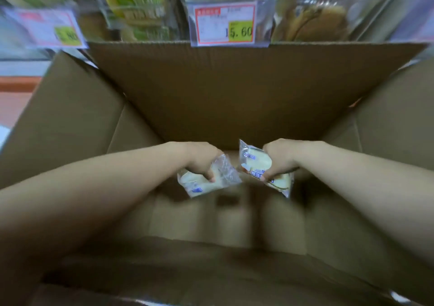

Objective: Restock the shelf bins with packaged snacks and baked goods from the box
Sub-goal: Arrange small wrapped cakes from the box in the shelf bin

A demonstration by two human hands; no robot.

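Both my arms reach down into a large open cardboard box point(234, 94). My left hand point(202, 162) grips a clear-wrapped pale bread packet point(218, 178), fingers curled over its top. My right hand point(279, 160) grips a second wrapped bread packet point(254, 162) with blue and red print, held upright by its right side. The two packets hang close together above the box floor, which is blurred.
Beyond the box's far flap stand shelf bins with yellow-green packaged goods point(138, 5) and brown baked goods point(314, 21). Price tags point(225, 23) hang on the bin fronts. The box's side flaps point(58, 117) rise left and right.
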